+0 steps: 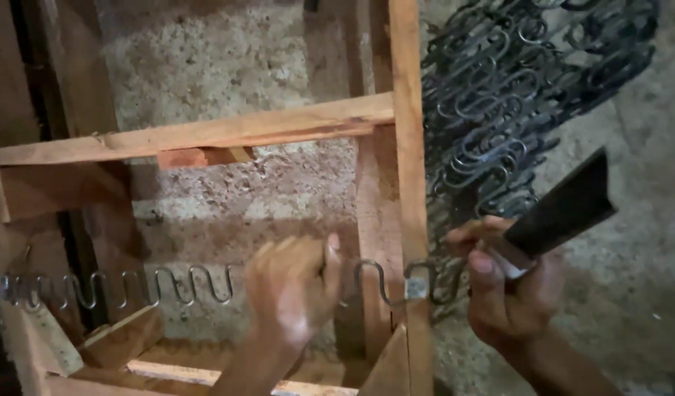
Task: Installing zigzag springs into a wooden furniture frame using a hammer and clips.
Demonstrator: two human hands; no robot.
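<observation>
My left hand [293, 290] grips a zigzag metal spring [132, 286] that stretches across a wooden frame [407, 147] from its left side to its right upright. The spring's right end sits in a small metal clip [416, 287] on that upright. My right hand [510, 286] is just right of the upright, shut on a dark tool with a flat black head [565, 209] that points up and to the right.
A heap of loose zigzag springs [513, 81] lies on the concrete floor [645, 242] at the upper right. A wooden crossbar [198, 136] spans the frame above the stretched spring, with more rails low at the front [169, 370].
</observation>
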